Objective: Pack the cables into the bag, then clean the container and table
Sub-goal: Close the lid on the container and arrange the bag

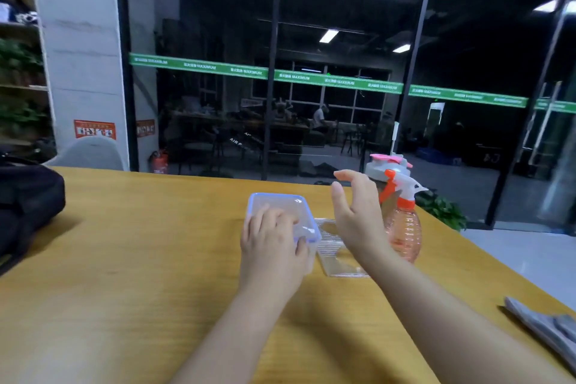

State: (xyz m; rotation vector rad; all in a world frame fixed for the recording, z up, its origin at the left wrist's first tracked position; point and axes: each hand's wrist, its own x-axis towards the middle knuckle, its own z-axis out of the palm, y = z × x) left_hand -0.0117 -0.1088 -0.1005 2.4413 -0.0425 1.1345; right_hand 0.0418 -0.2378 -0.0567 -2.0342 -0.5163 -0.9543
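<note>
Left hand [274, 246] gripping container [280, 212] — right hand [358, 212] spread

Your left hand [274, 246] grips the near corner of the container [280, 215], fingers inside, thumb apparently hooked over its rim. Your right hand [358, 212] hovers right of the container, fingers spread and relaxed, holding nothing. Both forearms bare.

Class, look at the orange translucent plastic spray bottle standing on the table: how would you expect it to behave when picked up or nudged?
The orange translucent plastic spray bottle looks tall, with a bulky trigger head, so a sideways nudge might tip it. Its round ribbed body would probably roll if toppled, though the ribs should aid grip. Thin plastic suggests it is light; the fill level is unclear.
</note>
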